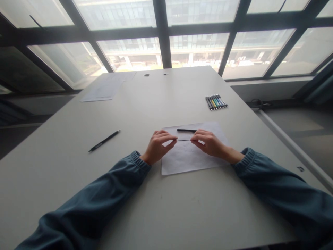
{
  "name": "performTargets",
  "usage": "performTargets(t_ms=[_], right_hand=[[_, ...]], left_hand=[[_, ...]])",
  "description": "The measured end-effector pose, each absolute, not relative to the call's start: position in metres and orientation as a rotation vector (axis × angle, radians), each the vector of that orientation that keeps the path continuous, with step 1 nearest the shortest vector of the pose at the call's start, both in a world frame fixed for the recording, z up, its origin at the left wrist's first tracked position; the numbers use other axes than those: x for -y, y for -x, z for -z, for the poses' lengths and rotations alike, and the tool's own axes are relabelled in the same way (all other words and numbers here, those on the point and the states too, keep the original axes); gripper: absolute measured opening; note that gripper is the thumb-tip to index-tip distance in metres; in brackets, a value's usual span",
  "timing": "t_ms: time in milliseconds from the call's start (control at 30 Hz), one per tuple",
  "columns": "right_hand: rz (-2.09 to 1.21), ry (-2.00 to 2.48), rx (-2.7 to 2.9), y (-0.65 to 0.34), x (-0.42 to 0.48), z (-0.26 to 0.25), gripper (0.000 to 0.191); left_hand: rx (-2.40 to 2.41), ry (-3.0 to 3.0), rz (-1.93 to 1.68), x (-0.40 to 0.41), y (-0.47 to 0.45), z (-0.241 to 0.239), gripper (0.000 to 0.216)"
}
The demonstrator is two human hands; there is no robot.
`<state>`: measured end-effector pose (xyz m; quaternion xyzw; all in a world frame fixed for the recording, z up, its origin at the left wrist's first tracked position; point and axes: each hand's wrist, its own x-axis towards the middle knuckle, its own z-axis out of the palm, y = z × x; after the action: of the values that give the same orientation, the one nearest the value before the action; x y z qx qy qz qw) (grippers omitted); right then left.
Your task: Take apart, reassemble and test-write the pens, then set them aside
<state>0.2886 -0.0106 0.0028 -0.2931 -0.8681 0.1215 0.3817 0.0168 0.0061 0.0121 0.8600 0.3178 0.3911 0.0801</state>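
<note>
A thin dark rod (184,140), which looks like a pen refill, stretches level between my two hands above a white sheet of paper (187,163). My left hand (158,146) pinches its left end between thumb and fingertips. At the other end, my right hand (209,143) holds it in a similar pinch. Just behind the rod, a black pen or pen barrel (186,130) lies on the paper, its right end hidden by my right hand. A dark pen (104,141) rests slantwise on the table, apart from my left hand.
Several pens with dark, yellow, green and blue barrels (216,102) lie in a row on the white table (156,104) at the right. More paper sheets (102,88) lie at the far left. Large framed windows (130,52) stand beyond the table's far edge.
</note>
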Motion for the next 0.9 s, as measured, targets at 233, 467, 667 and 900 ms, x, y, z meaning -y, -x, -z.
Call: performTargets(t_ms=[233,467,667,900], right_hand=[[-0.349,0.709,2.243,-0.287,0.012,-0.005,0.013],[-0.100,0.992,1.985,-0.288,0.009,-0.004,0.018],[-0.043,1.355,2.021,-0.294,0.000,0.005,0.034],[-0.101,1.290,2.196,-0.296,-0.001,0.011,0.025]], left_hand=[[-0.950,-2.673,-1.129,-0.003,-0.019,-0.015,0.008],[-0.947,-2.661,-1.146,-0.003,-0.019,-0.016,0.011],[-0.927,-2.646,-1.156,-0.003,-0.018,-0.015,0.010],[-0.952,-2.632,-1.153,-0.003,-0.019,-0.018,0.008]])
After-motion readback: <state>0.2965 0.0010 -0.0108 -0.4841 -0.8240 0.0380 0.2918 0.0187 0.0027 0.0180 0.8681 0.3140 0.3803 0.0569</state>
